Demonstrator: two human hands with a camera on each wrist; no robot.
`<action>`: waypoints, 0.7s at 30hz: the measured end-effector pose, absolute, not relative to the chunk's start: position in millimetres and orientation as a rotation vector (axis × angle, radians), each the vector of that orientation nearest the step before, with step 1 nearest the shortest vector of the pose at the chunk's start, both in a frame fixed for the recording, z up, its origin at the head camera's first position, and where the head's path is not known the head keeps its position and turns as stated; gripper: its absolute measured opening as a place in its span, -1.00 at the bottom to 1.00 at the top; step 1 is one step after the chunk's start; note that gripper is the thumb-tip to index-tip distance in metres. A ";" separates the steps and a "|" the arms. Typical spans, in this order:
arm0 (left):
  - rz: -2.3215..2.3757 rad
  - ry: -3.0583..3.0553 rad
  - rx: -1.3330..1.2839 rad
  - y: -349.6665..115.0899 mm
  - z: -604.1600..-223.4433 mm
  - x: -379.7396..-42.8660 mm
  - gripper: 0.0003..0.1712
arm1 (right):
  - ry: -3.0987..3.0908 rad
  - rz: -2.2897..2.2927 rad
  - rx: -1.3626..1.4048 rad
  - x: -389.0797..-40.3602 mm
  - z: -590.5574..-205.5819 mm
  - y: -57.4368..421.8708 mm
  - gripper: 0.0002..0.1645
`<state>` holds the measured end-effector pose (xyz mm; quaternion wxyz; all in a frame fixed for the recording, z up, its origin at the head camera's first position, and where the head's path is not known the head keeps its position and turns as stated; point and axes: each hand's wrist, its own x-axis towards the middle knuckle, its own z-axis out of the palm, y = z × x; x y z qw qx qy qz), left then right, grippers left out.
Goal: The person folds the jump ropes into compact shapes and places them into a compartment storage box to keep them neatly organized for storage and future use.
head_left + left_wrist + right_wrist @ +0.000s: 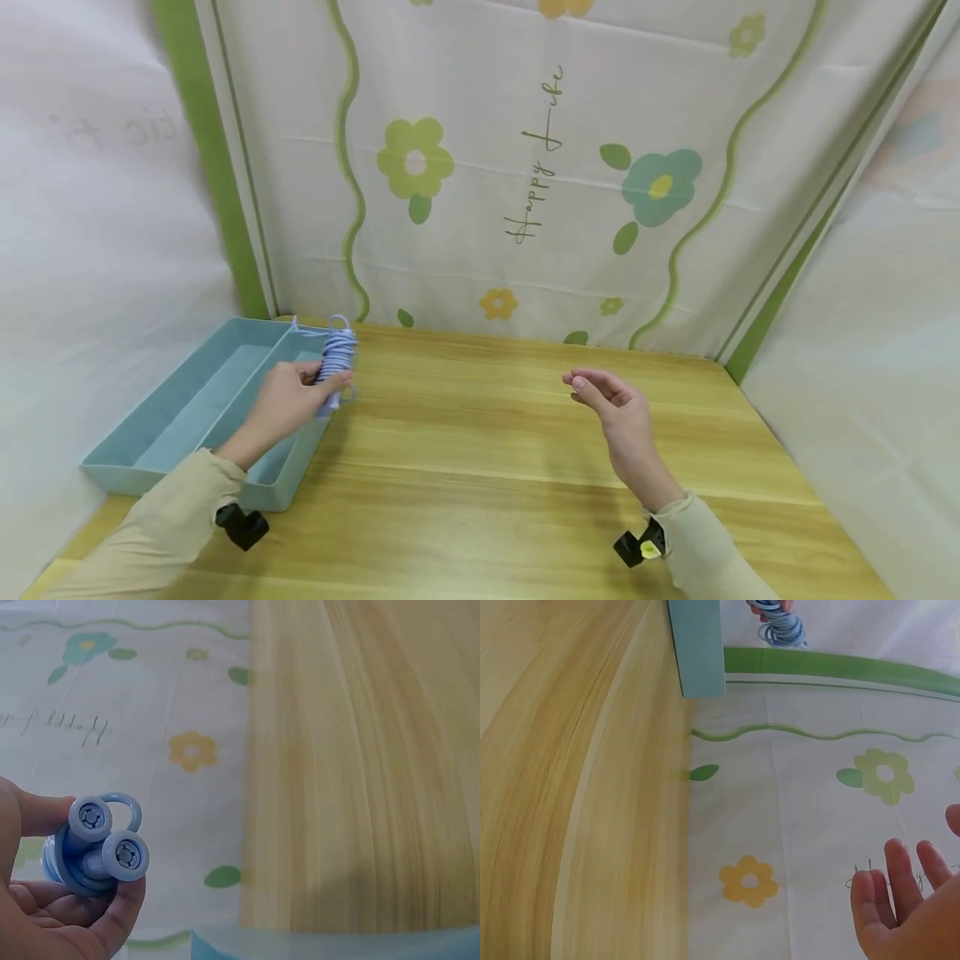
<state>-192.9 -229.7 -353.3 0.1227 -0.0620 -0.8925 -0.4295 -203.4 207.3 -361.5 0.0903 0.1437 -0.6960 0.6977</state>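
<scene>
A light blue jump rope (339, 353), its cord wound round its handles, is in my left hand (288, 400), over the right side of the blue tray. The thumb and fingers pinch the bundle. Two round handle ends (125, 856) face the camera in the left wrist view, and a loop of cord sticks out beside them. My right hand (618, 417) is in the air over the right half of the table, holding nothing. Its fingers are loosely bent in the right wrist view.
The blue divided tray (281, 492) stands at the left of the wooden table (465, 500). White flowered curtains (480, 167) enclose the table at the back and on both sides. Each wrist carries a small black camera (242, 527).
</scene>
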 end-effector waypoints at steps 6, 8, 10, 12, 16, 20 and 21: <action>-1.179 -2.676 -0.073 -247.2 -355.1 -194.8 -0.47 | -2.053 2.080 0.358 -203.3 -362.1 208.0 -0.53; -1.161 -2.694 -0.059 -251.8 -356.3 -194.9 -0.45 | -2.044 2.081 0.344 -204.0 -362.2 208.6 -0.54; -1.154 -2.708 -0.051 -255.8 -357.1 -195.0 -0.44 | -2.040 2.079 0.336 -204.7 -362.2 209.5 -0.54; -1.142 -2.726 -0.052 -259.3 -357.7 -195.2 -0.43 | -2.043 2.076 0.338 -205.4 -362.7 210.8 -0.54; -1.073 -2.787 -0.059 -265.8 -359.2 -196.3 -0.41 | -2.036 2.088 0.328 -205.1 -364.0 213.1 -0.54; -1.043 -2.858 -0.070 -270.0 -361.5 -200.2 -0.41 | -2.019 2.107 0.317 -203.7 -365.3 215.9 -0.53; -1.036 -2.877 -0.068 -270.2 -361.6 -202.3 -0.41 | -2.012 2.111 0.313 -203.1 -365.7 216.9 -0.54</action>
